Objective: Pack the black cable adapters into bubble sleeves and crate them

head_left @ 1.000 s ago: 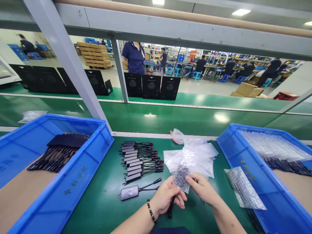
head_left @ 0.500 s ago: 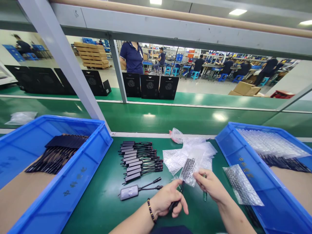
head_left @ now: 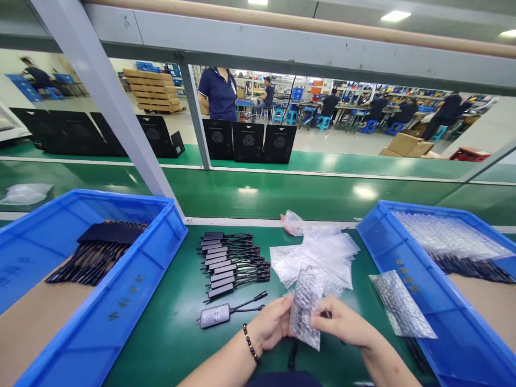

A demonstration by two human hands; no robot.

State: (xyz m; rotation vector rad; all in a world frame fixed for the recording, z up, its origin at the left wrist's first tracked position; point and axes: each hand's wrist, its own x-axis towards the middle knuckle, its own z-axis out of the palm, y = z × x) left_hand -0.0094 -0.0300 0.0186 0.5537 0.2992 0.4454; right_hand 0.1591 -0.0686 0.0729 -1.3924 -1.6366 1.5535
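Between my two hands stands a clear bubble-wrap bag (head_left: 307, 303) with a dark device inside; a black cable (head_left: 293, 353) sticks out below it. My left hand (head_left: 274, 323) is closed round the bag's left side, a bead bracelet on the wrist. My right hand (head_left: 342, 321) pinches the right side, and a small dark thing, mostly hidden, shows by its fingers. Left of my hands lies one grey device with two cable ends (head_left: 215, 316). Beyond it is a row of similar black devices (head_left: 221, 278). Flat bubble-wrap bags (head_left: 328, 250) are piled just past my hands.
A blue bin (head_left: 161, 236) holding black cabled devices stands left. Another blue bin (head_left: 377, 236) on the right holds bagged ones, with a filled bubble-wrap bag (head_left: 403, 305) leaning on its side. Black boxes (head_left: 249, 143) stand across the green belt. A person (head_left: 218, 95) stands beyond.
The bag has come nearer and turned more upright over the device. My left hand has gone from the cable to the bag's side. The green thing at my right hand is no longer plainly visible.
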